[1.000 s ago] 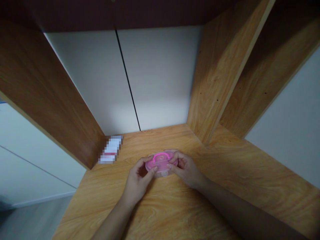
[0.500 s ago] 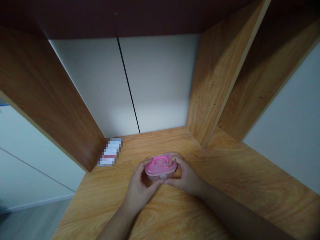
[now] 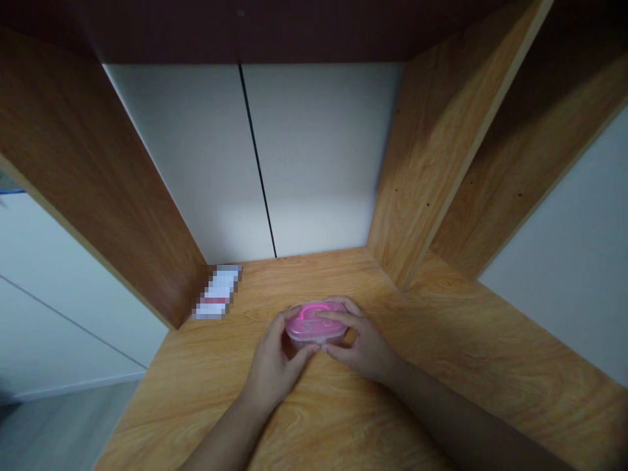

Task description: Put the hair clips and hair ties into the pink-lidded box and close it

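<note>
Thumbs of our left hand [image 3: 272, 363] and right hand [image 3: 373, 350] nearly meet low at the front of a pink-lidded box [image 3: 321, 331], while our other fingers curve round its sides; both hands grip it. Our right index finger lies stretched across the lid by the pink handle [image 3: 314, 306]; half a second ago we had it bent there. A second ago our thumbs were up on the lid; now they sit lower. Our forearms slant in from below, converging on the box, which is on the wooden desktop [image 3: 314, 425]. Farther left, a pixelated white item [image 3: 218, 292] lies by the side panel [image 3: 122, 196].
</note>
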Available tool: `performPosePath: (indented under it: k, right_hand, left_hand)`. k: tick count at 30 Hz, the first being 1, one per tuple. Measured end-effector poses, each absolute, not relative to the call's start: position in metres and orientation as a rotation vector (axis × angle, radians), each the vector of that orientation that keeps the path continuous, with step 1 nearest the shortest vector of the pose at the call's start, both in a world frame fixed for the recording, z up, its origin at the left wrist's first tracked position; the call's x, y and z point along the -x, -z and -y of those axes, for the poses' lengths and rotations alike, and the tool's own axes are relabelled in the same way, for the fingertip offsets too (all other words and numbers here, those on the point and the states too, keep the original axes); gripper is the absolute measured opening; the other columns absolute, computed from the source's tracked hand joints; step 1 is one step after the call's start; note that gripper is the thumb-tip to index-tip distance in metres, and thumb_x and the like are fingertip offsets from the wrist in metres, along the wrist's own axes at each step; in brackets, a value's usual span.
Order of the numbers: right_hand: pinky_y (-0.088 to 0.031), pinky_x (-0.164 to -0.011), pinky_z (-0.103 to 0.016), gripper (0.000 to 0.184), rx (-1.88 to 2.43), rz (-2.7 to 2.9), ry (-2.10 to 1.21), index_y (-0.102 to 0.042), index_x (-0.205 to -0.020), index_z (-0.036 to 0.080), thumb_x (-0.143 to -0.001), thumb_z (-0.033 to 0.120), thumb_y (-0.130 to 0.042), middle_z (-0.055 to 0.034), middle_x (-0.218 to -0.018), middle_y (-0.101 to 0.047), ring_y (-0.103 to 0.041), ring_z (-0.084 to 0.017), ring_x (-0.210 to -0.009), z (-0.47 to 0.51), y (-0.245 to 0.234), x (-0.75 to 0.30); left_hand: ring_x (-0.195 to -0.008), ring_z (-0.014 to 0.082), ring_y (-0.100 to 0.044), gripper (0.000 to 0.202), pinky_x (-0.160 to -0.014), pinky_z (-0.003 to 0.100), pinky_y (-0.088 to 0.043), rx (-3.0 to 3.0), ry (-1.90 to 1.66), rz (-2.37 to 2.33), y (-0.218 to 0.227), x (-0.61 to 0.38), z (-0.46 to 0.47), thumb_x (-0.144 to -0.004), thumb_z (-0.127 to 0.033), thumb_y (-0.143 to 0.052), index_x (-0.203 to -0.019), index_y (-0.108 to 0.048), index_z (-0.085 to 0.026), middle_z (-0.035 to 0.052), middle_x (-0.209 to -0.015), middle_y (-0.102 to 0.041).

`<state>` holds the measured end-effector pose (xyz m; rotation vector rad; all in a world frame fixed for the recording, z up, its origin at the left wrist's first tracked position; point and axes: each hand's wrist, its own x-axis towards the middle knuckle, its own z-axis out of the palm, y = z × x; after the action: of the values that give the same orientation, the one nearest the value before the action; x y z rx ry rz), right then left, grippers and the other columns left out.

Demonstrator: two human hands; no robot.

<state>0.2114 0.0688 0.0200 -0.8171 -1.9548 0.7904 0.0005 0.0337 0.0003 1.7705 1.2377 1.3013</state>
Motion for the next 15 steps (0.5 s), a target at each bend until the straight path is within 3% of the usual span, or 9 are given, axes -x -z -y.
performPosePath:
  k: [15]
  right_hand:
    - [-0.051, -0.101, -0.037, 0.053, 0.846, 1.983, -0.647, -0.073, -0.118, 0.029, -0.067, 0.017, -0.081, -0.0067, -0.121, -0.060, -0.059, -0.024, -0.116, -0.0777, -0.0117, -0.2108]
  left_hand:
    - [-0.122, 0.0292, -0.062, 0.055, -0.104, 0.046, -0.050, -2.019, -1.223, -1.371, -0.0075, 0.0011, -0.0312, -0.088, -0.035, -0.069, -0.136, -0.046, -0.022, 0.0134, -0.133, -0.062]
